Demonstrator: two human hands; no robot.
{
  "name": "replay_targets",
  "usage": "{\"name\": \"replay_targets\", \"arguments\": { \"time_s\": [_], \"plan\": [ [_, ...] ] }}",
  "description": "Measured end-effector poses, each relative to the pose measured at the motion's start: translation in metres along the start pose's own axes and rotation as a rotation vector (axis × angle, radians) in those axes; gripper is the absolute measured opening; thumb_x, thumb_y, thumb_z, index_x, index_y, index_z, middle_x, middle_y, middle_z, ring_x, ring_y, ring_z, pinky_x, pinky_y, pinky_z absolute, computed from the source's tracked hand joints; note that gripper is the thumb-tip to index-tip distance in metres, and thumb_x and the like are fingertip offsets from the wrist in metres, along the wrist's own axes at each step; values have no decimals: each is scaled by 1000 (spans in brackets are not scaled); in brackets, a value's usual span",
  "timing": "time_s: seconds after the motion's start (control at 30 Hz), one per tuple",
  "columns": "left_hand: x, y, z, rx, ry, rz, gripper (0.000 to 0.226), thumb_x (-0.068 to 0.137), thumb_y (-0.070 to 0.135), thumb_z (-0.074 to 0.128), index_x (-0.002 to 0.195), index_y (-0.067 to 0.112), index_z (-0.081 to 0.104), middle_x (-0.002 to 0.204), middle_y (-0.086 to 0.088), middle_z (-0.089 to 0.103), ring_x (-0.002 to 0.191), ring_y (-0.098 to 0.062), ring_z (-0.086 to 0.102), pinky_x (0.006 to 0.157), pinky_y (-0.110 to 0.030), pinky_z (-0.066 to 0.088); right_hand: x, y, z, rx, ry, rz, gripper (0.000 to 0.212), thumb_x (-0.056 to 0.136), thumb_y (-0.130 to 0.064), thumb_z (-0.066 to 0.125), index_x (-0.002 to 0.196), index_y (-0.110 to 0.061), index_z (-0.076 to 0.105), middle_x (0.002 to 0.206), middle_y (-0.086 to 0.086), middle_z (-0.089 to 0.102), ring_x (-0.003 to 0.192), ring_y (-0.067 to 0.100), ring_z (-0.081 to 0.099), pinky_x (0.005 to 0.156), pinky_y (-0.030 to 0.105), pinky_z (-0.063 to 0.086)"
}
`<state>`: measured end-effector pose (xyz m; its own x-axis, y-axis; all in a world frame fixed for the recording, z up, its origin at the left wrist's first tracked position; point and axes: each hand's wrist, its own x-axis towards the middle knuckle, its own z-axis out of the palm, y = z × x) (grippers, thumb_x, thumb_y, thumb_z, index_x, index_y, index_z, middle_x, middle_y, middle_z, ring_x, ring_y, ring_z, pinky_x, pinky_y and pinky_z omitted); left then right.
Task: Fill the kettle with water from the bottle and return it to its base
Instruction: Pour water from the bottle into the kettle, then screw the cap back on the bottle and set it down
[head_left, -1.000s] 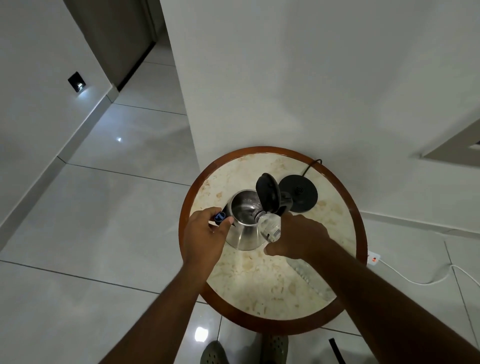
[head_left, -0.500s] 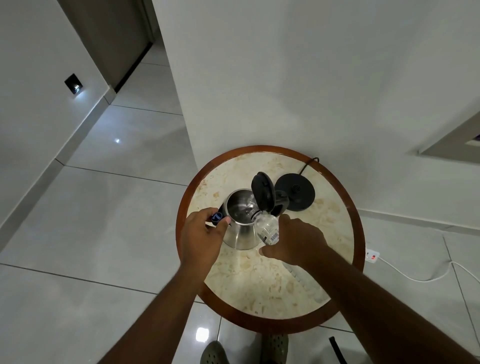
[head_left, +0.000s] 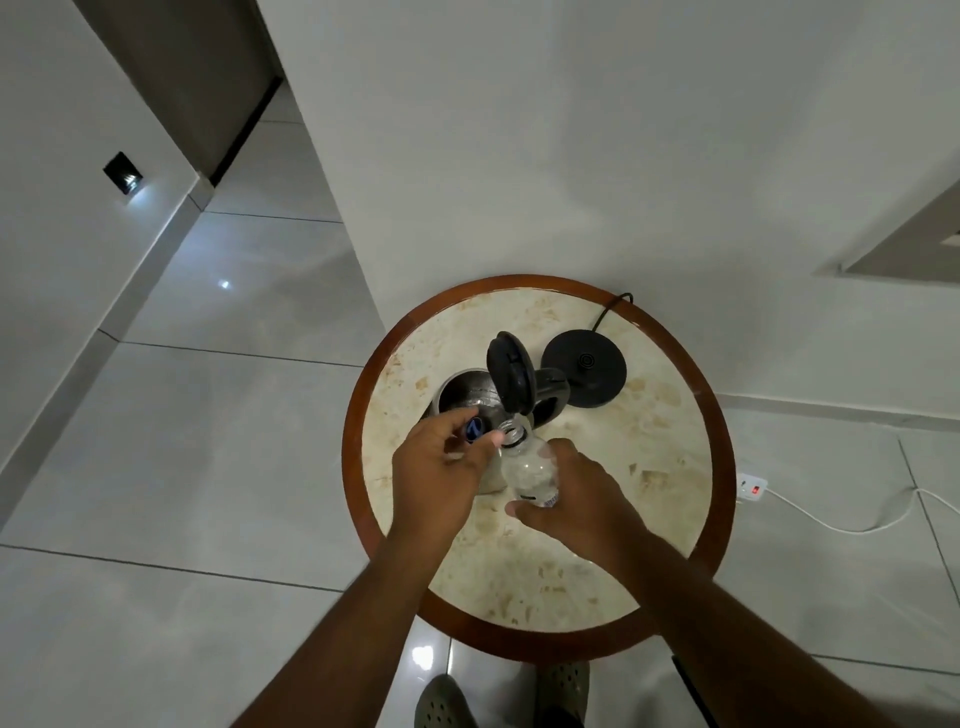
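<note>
**Bottle upright, cap coming to its mouth**

Left hand (head_left: 434, 470): thumb and fingers pinched shut on a blue cap (head_left: 473, 429), held just at 9 o'clock of the bottle mouth. Bottle (head_left: 529, 470): clear plastic, neck up, looks near empty, though glare makes the level hard to judge. Right hand (head_left: 582, 499): fingers wrapped closed round the bottle's lower body.

Kettle (head_left: 465, 397): steel, on the table (head_left: 649, 467), lid (head_left: 510, 379) hinged open and standing up, at 12 o'clock of the hands. Base (head_left: 584, 374): black disc, bare, just at 3 o'clock of the kettle, cord running off at 12.

Step, as I judge it: recapping. Keep the bottle steady and vertical, seat the cap square on the thread, turn the cap only. Then shut the lid before lifting the kettle to the base.

Writing: a small label with print under the right fingers, not legible. Cap shows a pale mark, unreadable.
</note>
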<state>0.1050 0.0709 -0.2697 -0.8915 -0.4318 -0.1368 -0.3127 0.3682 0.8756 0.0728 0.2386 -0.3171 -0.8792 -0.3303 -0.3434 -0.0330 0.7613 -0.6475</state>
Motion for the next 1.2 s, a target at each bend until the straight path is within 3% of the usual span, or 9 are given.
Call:
{"name": "replay_targets", "arguments": {
  "time_s": [0.23,0.47,0.6,0.67,0.77,0.87,0.97,1.1,1.2],
  "plan": [
    [-12,22,45,99,-224,265,39,79,27,76,117,19,68,116,1,63,95,-1,59,82,-5,45,-15,36,-8,210,76,-31,67,58,-64,71,111,-54,32,100,-27,56,89,-8,57,70,7,39],
    [-17,41,104,188,-416,424,41,77,32,77,116,22,68,111,7,64,96,-9,62,83,-26,55,-17,92,-32,278,188,-35,64,67,-55,71,119,-28,45,110,-8,61,97,8,61,84,28,55],
    [-15,42,129,200,-417,455,42,78,34,73,117,22,67,111,7,65,97,-9,63,85,-29,55,-10,111,-38,321,243,36,63,63,-64,72,114,-47,38,103,-27,59,96,-5,61,74,13,53],
    [-13,43,138,241,-415,491,42,79,39,71,118,23,67,110,8,66,96,-6,62,84,-22,53,-11,119,-40,343,199,36,75,61,-63,77,120,-45,35,119,-30,55,110,-6,55,85,12,50],
    [-14,42,139,252,-447,509,40,79,39,72,115,20,69,109,4,69,94,-6,63,81,-18,53,-25,127,-52,263,128,1,106,63,-53,81,145,-24,20,150,-2,35,136,13,35,108,30,36],
    [-18,42,138,209,-461,473,47,76,42,75,118,23,67,108,7,69,95,-4,62,79,-23,55,-52,120,-91,267,293,-23,72,71,-43,67,135,-26,40,138,-5,44,121,11,48,93,30,49],
    [-23,36,140,198,-462,459,62,75,56,68,126,21,61,109,7,69,96,-5,62,80,-27,55,-65,89,-120,309,365,-116,49,74,-39,58,122,-28,55,117,-10,53,93,5,58,66,12,49],
    [-25,28,143,188,-451,389,61,76,56,65,126,21,60,117,5,67,101,-10,62,84,-34,56,-60,61,-123,-26,149,-197,36,90,-31,59,125,-21,61,123,1,55,96,5,54,78,2,38],
    [-28,21,149,150,-480,370,51,78,41,71,121,15,65,118,-1,68,104,-15,63,84,-41,56,-55,55,-121,-150,128,-192,27,96,-19,53,119,-11,65,123,12,58,96,18,61,85,15,42]
  ]
}}
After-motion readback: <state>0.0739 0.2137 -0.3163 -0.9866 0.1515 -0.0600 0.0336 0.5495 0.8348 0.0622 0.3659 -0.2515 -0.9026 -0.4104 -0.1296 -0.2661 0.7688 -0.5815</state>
